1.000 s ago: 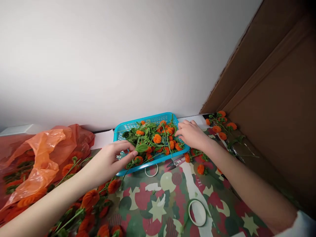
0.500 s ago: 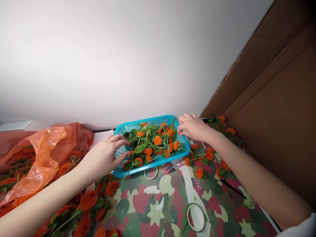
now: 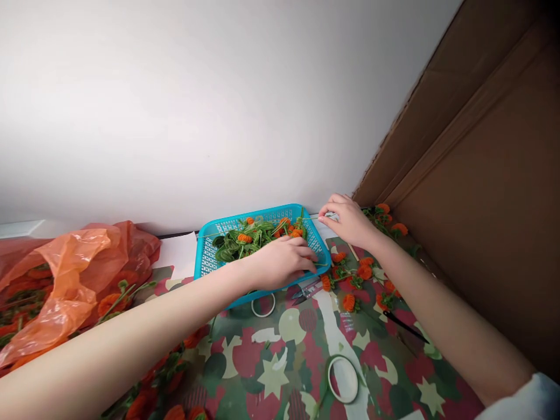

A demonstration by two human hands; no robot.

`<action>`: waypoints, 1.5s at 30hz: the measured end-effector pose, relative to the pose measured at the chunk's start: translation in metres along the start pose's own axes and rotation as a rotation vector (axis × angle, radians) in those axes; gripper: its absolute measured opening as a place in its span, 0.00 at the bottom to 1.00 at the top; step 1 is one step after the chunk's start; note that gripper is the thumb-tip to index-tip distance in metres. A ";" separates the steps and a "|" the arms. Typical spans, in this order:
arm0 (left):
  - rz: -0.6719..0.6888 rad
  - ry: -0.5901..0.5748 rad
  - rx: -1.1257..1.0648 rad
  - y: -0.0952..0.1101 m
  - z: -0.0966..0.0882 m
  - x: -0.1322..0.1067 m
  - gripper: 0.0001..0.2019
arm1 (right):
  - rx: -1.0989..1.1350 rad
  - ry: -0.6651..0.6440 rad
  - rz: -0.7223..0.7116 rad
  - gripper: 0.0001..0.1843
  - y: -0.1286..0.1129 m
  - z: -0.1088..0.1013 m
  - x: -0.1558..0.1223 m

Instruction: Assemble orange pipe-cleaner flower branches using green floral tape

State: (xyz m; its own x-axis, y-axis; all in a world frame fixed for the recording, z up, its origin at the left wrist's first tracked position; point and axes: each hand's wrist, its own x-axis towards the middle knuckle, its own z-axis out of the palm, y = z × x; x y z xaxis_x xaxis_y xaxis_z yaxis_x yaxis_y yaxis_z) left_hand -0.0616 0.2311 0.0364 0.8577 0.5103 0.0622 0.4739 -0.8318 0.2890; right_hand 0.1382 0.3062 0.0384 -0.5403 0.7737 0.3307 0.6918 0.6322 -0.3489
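A blue plastic basket [image 3: 202, 248] holds orange fuzzy flowers [image 3: 245, 238] with green stems and leaves. My left hand [image 3: 286, 261] reaches across the basket's near side, palm down. Its bent, slightly spread fingers rest over the flowers at the right end, and the hand hides part of the pile. Just beyond the basket's right rim, my right hand [image 3: 345, 220] has thumb and fingertips drawn together. A thin green stem [image 3: 311, 219] runs from the pile to those fingertips.
An orange plastic bag [image 3: 74, 262] with more flowers lies at left. Loose flowers [image 3: 364, 269] lie right of the basket. Pliers-like cutters [image 3: 304, 293] and tape rolls [image 3: 343, 379] rest on the patterned table cover [image 3: 273, 376]. A cardboard panel [image 3: 472, 146] stands at right.
My left hand has moved right, from the basket's left end to over the flowers at its right end. My right hand has drawn slightly away from the rim, a stem now showing at its fingertips.
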 end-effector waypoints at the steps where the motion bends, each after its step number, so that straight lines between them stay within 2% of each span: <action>1: 0.017 -0.023 -0.015 -0.005 0.005 0.013 0.12 | 0.025 0.023 0.014 0.05 0.000 -0.001 -0.002; 3: -0.014 -0.014 -0.030 -0.015 0.011 0.033 0.10 | 0.074 0.050 0.039 0.05 0.001 -0.002 -0.009; 6: -0.139 0.020 -0.091 -0.027 0.014 0.043 0.10 | 0.141 0.042 0.072 0.05 0.004 -0.004 -0.019; 10: -0.229 -0.113 -0.003 -0.030 0.021 0.042 0.18 | 0.224 0.045 0.133 0.06 0.010 -0.002 -0.029; 13: -0.264 -0.168 0.097 -0.027 0.024 0.044 0.13 | 0.255 0.072 0.159 0.05 0.014 0.002 -0.032; 15: -0.338 -0.125 0.134 -0.032 0.018 0.044 0.11 | 0.261 0.080 0.169 0.06 0.016 0.003 -0.035; 17: -0.460 -0.028 0.117 -0.042 0.006 0.039 0.13 | 0.256 0.081 0.174 0.06 0.017 0.002 -0.039; 20: -0.663 0.058 0.089 -0.062 -0.012 0.027 0.14 | 0.220 0.070 0.167 0.05 0.019 0.000 -0.044; 22: -0.729 0.102 0.168 -0.066 -0.018 0.018 0.15 | 0.177 0.051 0.133 0.05 0.020 0.000 -0.045; 24: -0.683 0.164 0.259 -0.061 -0.017 0.014 0.18 | 0.119 0.019 0.082 0.05 0.019 0.003 -0.044; 26: -0.530 0.164 0.278 -0.049 -0.010 0.015 0.16 | 0.045 -0.012 0.048 0.05 0.016 0.005 -0.043; 28: -0.358 0.057 0.237 -0.036 0.000 0.019 0.12 | -0.028 -0.041 0.045 0.06 0.012 0.007 -0.040; 29: -0.317 -0.005 0.221 -0.031 0.006 0.023 0.11 | -0.055 -0.061 0.047 0.06 0.010 0.007 -0.040; 31: -0.353 -0.080 0.228 -0.025 0.017 0.030 0.13 | -0.081 -0.121 0.039 0.06 0.006 0.005 -0.039; 34: -0.506 -0.094 0.289 -0.023 0.025 0.038 0.09 | -0.091 -0.221 -0.018 0.08 0.000 0.000 -0.041; 37: -0.581 -0.077 0.331 -0.023 0.017 0.039 0.08 | -0.108 -0.274 -0.077 0.07 -0.008 -0.003 -0.044; 40: -0.626 -0.023 0.335 -0.022 -0.001 0.030 0.11 | -0.113 -0.264 -0.101 0.14 -0.015 -0.006 -0.049; 45: -0.668 0.154 0.294 -0.010 -0.041 -0.011 0.13 | -0.071 -0.153 -0.043 0.18 -0.021 -0.023 -0.073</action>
State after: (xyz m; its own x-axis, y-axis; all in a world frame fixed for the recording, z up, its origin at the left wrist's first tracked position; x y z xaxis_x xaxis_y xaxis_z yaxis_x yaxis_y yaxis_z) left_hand -0.0838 0.2433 0.0717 0.3413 0.9343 0.1025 0.9367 -0.3472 0.0461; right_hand 0.1747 0.2356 0.0419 -0.6328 0.7467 0.2051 0.6957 0.6645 -0.2729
